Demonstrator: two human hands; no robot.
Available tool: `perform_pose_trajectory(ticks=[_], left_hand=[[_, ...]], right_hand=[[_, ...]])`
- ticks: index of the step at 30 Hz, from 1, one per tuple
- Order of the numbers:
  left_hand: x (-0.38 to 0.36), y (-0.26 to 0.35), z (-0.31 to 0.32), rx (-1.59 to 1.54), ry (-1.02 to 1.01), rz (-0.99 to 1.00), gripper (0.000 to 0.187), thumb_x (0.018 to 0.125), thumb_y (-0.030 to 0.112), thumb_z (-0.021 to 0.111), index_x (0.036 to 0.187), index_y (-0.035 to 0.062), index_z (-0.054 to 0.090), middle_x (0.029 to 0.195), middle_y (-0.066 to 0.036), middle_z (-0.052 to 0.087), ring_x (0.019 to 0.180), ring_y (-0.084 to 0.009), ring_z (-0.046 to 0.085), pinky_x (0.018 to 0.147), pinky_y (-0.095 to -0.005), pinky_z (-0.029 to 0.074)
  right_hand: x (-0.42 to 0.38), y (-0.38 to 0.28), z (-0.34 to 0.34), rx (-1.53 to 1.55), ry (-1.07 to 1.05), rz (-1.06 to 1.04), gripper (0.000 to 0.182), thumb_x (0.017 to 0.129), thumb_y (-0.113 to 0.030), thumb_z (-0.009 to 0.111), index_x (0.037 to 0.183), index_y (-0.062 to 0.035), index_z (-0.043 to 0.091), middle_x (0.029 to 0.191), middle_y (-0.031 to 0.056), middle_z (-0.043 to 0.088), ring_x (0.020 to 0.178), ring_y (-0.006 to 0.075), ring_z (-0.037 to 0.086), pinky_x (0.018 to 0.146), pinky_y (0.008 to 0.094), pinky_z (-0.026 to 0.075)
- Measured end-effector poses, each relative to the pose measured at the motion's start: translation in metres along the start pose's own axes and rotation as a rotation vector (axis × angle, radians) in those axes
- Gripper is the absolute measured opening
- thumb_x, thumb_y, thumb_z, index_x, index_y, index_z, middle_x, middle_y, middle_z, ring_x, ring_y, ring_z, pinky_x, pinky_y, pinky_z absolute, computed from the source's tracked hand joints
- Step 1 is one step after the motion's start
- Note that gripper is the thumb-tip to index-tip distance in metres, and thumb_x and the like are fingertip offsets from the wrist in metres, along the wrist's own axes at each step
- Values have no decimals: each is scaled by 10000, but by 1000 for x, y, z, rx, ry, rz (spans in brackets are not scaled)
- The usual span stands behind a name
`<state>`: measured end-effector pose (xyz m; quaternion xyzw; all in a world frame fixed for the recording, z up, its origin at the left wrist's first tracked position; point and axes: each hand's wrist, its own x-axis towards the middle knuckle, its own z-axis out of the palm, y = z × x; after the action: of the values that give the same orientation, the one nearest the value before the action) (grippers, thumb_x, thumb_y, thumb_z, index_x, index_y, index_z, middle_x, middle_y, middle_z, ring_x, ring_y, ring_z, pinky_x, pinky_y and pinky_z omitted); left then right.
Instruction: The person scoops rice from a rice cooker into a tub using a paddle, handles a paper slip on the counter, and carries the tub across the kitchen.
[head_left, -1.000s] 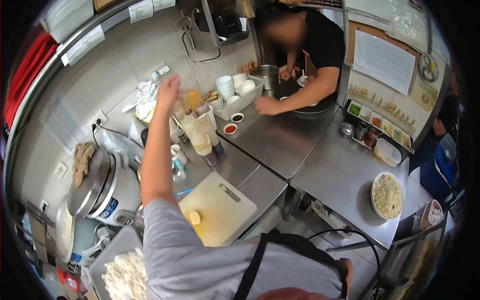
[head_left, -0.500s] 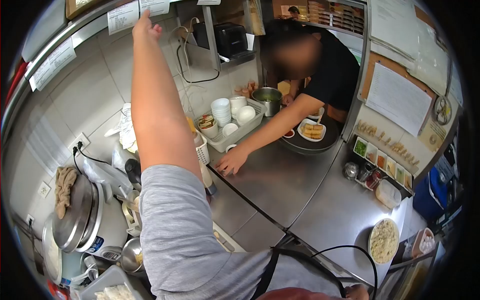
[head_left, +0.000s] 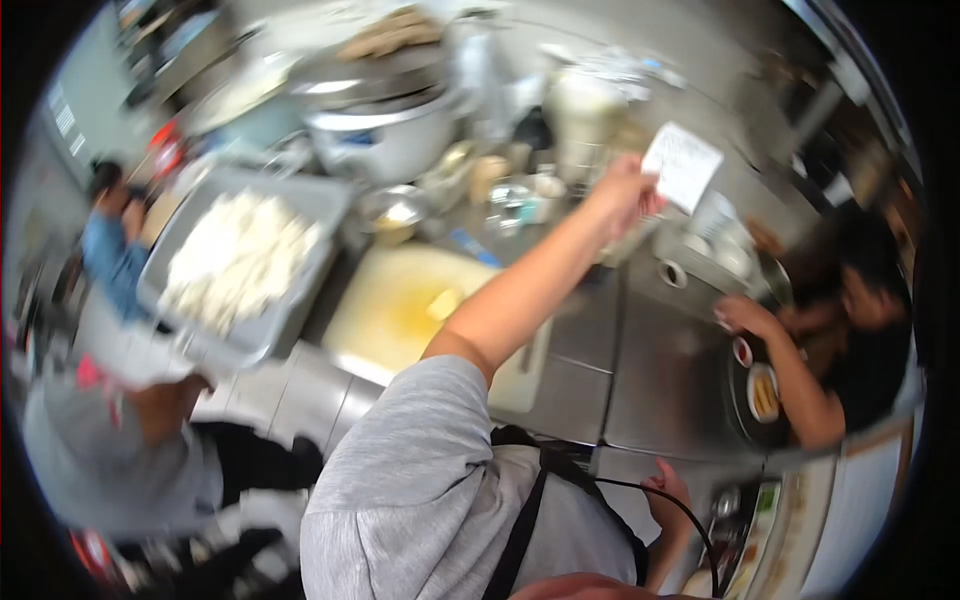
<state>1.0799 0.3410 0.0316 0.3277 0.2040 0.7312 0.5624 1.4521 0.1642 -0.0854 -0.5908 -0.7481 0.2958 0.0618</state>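
My left hand [head_left: 628,195] is closed on a white order ticket [head_left: 684,166], pinching its lower left edge. The ticket carries printed lines too blurred to read. It is held up above the back of the counter, left of a grey basket with white bowls [head_left: 722,244]. My right hand [head_left: 668,492] is low on the right, in front of the steel counter [head_left: 660,390]. Its fingers look loosely apart, and no object shows in it. Below my left forearm lies a cutting board [head_left: 375,310] with a yellow piece on it.
A grey tub of white food [head_left: 160,270] stands left, before a large lidded pot [head_left: 380,140]. At the right, a co-worker's hand [head_left: 745,315] reaches over the counter near a plate of rolls [head_left: 764,393]. Another person in grey [head_left: 120,450] is at lower left.
My left hand has come down from the ticket rail with a ticket in its fingers. The view has swung left, bringing in the tub and cutting board. My right hand now shows.
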Motion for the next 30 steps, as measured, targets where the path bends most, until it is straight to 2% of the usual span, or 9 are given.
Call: perform_pose_trajectory(ticks=[2,5,10,15,18,19,22,23,30], left_hand=[[-84,10,-42,129,193,-53,215,791,46,478,993,71,407,757,-47,543,560,-112,536,500,-229,445],[-193,24,-80,212,494,14,218,765,57,497,964,58,406,727,-55,551,533,-99,549,443,-192,450],[-305,41,-102,256,711,197,227,786,91,534,966,72,396,760,-58,576,554,-95,554,469,-196,455],[-353,48,-95,325,730,200,209,805,84,497,987,89,395,763,-31,550,609,-101,546,539,-215,438],[-373,51,-104,339,695,123,294,809,99,512,1072,71,385,805,-54,554,597,-98,548,544,-204,438],[-380,54,-97,382,802,130,457,774,102,537,1185,60,341,891,-100,508,701,-147,528,595,-248,430],[-403,66,-111,1475,881,529,588,714,111,570,1241,74,312,953,-142,435,801,-214,470,651,-308,417],[-410,75,-116,1660,812,591,594,634,97,583,1199,92,399,921,-161,388,839,-262,407,693,-347,395],[-419,108,-125,1829,754,364,452,588,56,516,1039,75,528,829,-151,382,794,-274,394,700,-339,399]], right_hand=[[31,-8,8,-27,-133,-224,487,713,-166,591,1157,-20,453,767,116,605,682,213,587,652,290,455],[58,-69,23,72,-293,-443,462,726,-164,578,1146,-13,459,744,99,584,684,176,564,660,273,442],[94,-172,94,378,-486,-813,388,810,-187,534,1137,8,454,825,47,559,688,104,534,633,227,436],[59,-280,135,772,-751,-597,293,815,-169,520,1059,-12,487,844,47,574,625,66,514,514,189,405],[52,-305,164,943,-812,-558,254,794,-133,524,1024,-27,504,852,32,583,631,47,515,462,177,383],[49,-312,171,968,-780,-567,237,792,-120,516,1012,-33,510,848,28,583,629,45,515,454,176,382],[44,-331,183,985,-666,-575,215,787,-90,495,994,-34,520,840,16,588,618,45,515,447,172,387],[43,-336,188,977,-631,-583,211,788,-89,495,989,-32,521,837,18,589,616,46,516,449,171,390],[30,-364,216,947,-582,-594,195,787,-78,494,970,-18,524,830,33,587,615,53,524,451,178,405]])
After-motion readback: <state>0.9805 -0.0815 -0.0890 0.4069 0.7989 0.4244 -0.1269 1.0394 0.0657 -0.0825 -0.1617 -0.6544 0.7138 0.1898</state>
